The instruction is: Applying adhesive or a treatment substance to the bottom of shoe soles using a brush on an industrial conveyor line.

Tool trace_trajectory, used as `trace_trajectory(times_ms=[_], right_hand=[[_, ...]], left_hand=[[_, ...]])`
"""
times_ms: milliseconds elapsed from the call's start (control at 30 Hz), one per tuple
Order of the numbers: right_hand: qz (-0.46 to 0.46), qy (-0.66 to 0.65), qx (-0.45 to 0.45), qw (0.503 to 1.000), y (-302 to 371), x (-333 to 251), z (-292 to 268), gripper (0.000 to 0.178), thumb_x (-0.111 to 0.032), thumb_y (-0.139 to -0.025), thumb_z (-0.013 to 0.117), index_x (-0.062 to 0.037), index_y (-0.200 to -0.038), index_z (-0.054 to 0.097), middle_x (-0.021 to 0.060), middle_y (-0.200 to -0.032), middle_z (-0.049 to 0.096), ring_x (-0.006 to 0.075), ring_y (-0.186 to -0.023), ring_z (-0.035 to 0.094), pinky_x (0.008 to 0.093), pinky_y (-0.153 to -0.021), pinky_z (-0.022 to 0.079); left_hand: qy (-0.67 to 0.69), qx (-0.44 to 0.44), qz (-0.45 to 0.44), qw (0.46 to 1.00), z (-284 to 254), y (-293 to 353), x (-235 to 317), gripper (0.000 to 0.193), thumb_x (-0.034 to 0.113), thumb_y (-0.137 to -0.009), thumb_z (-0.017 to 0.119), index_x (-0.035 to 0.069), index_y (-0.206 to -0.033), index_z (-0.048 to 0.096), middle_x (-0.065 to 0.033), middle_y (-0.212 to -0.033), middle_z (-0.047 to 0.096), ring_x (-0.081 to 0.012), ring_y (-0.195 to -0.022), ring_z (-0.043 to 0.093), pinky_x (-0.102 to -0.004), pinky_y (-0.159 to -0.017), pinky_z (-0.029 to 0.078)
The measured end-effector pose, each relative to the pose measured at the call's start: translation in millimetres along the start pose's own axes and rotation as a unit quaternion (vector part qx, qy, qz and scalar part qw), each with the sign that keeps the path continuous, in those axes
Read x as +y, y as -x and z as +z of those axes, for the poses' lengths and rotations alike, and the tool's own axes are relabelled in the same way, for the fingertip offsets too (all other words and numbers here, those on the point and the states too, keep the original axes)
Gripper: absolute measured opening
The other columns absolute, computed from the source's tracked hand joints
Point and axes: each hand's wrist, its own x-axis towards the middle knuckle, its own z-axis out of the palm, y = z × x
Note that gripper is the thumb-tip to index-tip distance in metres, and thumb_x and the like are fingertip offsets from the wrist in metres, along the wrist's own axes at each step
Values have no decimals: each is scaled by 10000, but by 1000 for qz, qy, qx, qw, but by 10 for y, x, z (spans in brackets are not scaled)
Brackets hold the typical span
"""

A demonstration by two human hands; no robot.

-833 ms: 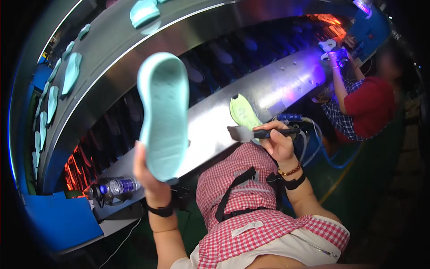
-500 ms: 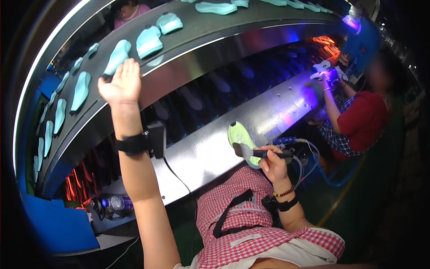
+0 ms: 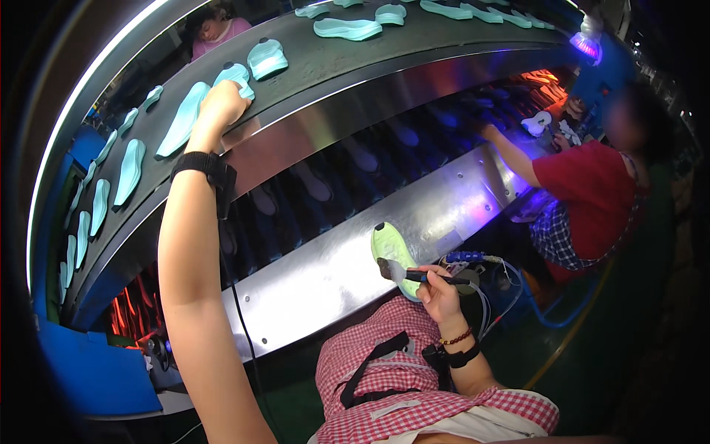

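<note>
My left hand [image 3: 222, 105] reaches over the conveyor, its fingers curled onto the near end of a mint shoe sole [image 3: 235, 72]; the fingertips are partly hidden. Just left of it lies a longer mint sole [image 3: 181, 122], and to the right another mint sole [image 3: 267, 58]. My right hand [image 3: 439, 297] grips a flat brush [image 3: 410, 274] by its black handle. The dark bristles rest over a pale green shoe sole [image 3: 394, 244], which lies on the metal ledge by my lap.
More mint soles line the curved dark belt [image 3: 325, 63]. Below it are dark racks holding soles, and a shiny metal ledge [image 3: 296, 303]. A person in red [image 3: 592, 192] works at the right; another in pink sits behind the belt. Blue hoses [image 3: 529, 296] hang near my right hand.
My left hand has turned over from an open palm and closed at a sole on the belt. The belt soles have shifted left. The neighbour's arm has reached toward the racks.
</note>
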Motion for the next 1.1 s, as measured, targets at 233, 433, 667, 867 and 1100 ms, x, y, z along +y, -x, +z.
trace_trajectory(times_ms=[233, 433, 667, 867, 1100], right_hand=[[-13, -13, 16, 1000, 19, -128, -47, 172, -89, -880, 473, -13, -995, 575, 225, -1022, 602, 125, -493, 463, 233, -486, 377], [-39, -2, 26, 999, 24, -197, 14, 177, -76, -877, 478, 1, -1015, 556, 201, -1040, 595, 155, -680, 567, 246, -635, 461], [-55, 41, 4, 998, -23, -191, 20, 219, 41, -801, 551, 30, -1020, 558, 154, -1024, 607, 175, -872, 598, 279, -814, 474], [-96, 45, -43, 993, -140, -271, 178, 216, 41, -782, 563, 12, -996, 573, 168, -1024, 610, 185, -897, 589, 274, -832, 450], [-65, 9, -108, 992, -105, -140, 265, 238, 39, -782, 550, 18, -1018, 562, 182, -1010, 610, 221, -930, 591, 304, -861, 449]], left_hand=[[141, -26, 117, 983, 122, -218, 182, 388, 203, -721, 654, -3, -1048, 618, -206, -991, 629, -285, -947, 610, -332, -845, 442], [96, 33, 110, 989, -20, 128, 302, 373, 330, -807, 613, -37, -875, 610, -102, -766, 624, -156, -740, 571, -294, -713, 440], [701, 347, -30, 622, 187, 1516, 56, 335, 172, -877, 466, -40, -1135, 496, -115, -1021, 550, -174, -957, 542, -293, -840, 433], [779, -150, -66, 605, 345, 2226, -463, 551, 77, -708, 592, -99, -1197, 410, -148, -1035, 586, -176, -891, 612, -275, -803, 490], [892, -281, -145, 323, 814, 3273, -588, 756, 441, -756, 572, -48, -1279, 328, -245, -1184, 482, -358, -1002, 556, -498, -863, 461]])
